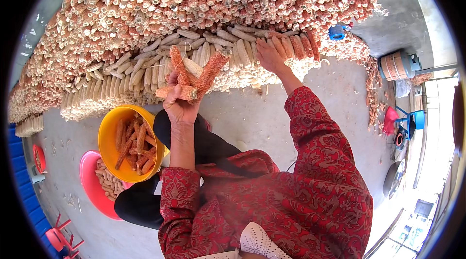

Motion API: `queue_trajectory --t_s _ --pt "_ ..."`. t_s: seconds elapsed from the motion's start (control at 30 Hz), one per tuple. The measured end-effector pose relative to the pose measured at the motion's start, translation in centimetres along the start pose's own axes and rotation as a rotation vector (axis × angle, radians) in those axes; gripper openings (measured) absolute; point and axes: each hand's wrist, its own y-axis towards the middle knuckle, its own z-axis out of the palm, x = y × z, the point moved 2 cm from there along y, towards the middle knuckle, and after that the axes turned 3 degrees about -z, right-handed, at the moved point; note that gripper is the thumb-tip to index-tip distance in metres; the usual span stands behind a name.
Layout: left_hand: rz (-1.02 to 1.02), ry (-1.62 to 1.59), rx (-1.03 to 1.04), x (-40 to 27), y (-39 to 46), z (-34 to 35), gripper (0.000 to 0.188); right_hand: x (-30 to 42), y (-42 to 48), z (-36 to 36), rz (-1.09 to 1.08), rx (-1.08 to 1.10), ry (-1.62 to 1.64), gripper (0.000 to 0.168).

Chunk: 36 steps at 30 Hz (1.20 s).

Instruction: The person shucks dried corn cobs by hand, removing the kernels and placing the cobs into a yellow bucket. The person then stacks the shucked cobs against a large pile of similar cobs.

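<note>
My left hand [182,107] holds several bare corn cobs, mostly red ones [212,71] with a pale one among them, above the yellow bucket's right side. With my right arm stretched forward, my right hand [268,55] rests at the top row of a low stack of cobs, between pale cobs [242,53] and red cobs [287,45]; whether its fingers grip a cob cannot be told. Red cobs [136,146] lie loose in the yellow bucket [106,138] beside my left knee.
A tall wall of stacked cobs [204,0] rises behind the low stack. A pink basin [91,189] of pale cobs stands left of my leg. A blue object [336,32] sits on cobs at the right. A gas cylinder [398,66], blue stool [418,119] and red chair [56,239] stand farther off.
</note>
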Motion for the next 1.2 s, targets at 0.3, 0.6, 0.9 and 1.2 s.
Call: queue_trajectory --t_s 0.3,0.6,0.9,1.2 --pt "0.036 0.008 -0.010 -0.6 0.1 -0.2 0.045 4.9 0.5 -3.4 0.079 0.083 -0.108 0.054" --pt "0.116 0.095 0.050 -0.7 -0.2 0.6 0.050 21.9 -1.3 -11.3 -0.040 0.097 1.490 0.079" --pt "-0.026 0.108 0.065 -0.6 -0.9 0.5 0.058 23.2 -0.4 -10.8 0.126 0.129 1.668 0.048" --pt "0.005 0.080 0.165 -0.3 -1.0 1.1 0.060 22.2 -0.7 -8.0 0.263 -0.047 2.182 0.029"
